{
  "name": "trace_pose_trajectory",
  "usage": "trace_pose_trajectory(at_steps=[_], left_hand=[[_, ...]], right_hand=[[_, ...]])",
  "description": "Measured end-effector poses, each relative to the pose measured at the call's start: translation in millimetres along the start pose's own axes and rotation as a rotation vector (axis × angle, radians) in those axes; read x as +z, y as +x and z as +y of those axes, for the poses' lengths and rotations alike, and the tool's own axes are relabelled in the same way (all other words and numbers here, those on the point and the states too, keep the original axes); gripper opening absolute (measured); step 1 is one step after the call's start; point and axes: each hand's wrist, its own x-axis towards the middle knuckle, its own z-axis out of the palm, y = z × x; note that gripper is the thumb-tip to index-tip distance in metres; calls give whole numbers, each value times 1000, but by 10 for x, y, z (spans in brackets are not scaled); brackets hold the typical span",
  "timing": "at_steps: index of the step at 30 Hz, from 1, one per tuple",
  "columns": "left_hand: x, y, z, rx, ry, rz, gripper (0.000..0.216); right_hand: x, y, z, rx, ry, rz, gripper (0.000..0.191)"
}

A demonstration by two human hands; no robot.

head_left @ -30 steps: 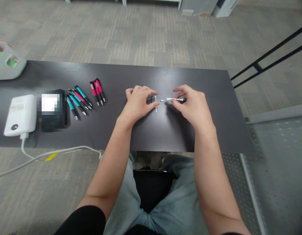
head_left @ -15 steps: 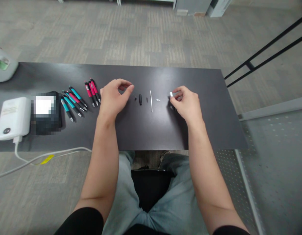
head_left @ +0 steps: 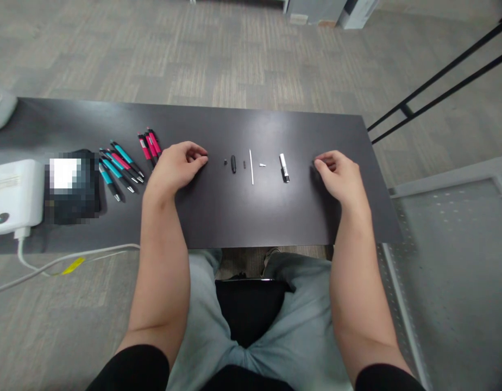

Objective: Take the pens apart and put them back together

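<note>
Along both sides of the white rod, on the bench, counted five other loose parts: to its right one metal tip and, farther, one white-and-black barrel; to its left one short dark piece, one black grip and, leftmost, one tiny black bit. Judged the rod light and quick to roll, best pinched at mid-length; the tip hard and slippery, better nipped across its body; the barrel stiff and light, for holding about its middle; the grip perhaps slightly soft. Well left of the rod, found the left hand loosely curled; well right of it, the right hand likewise. Saw nothing in either, but could not tell of finger-to-thumb contact. Farther left of the rod, counted three red pens, partly hidden by the left hand, then a pen cluster, at least three teal and one red, too overlapped for certainty. Farthest left, noted one white device.
</note>
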Motion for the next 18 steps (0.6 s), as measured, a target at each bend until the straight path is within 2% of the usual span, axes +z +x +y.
trace_pose_trajectory(at_steps=[4, 11, 14, 16, 18], left_hand=[[26, 19, -8, 3, -33, 15, 14], [47, 34, -14, -28, -13, 93, 5], [92, -30, 197, -11, 10, 171, 4], [203, -96, 453, 90, 14, 217, 8], [379, -168, 751, 226, 25, 184, 16]], right_hand=[[24, 6, 130, -16, 33, -21, 11], [37, 10, 115, -23, 44, -19, 8], [56, -12, 1, -3, 12, -21, 12], [104, -46, -137, -2, -28, -16, 20], [180, -99, -310, -19, -89, -11, 27]])
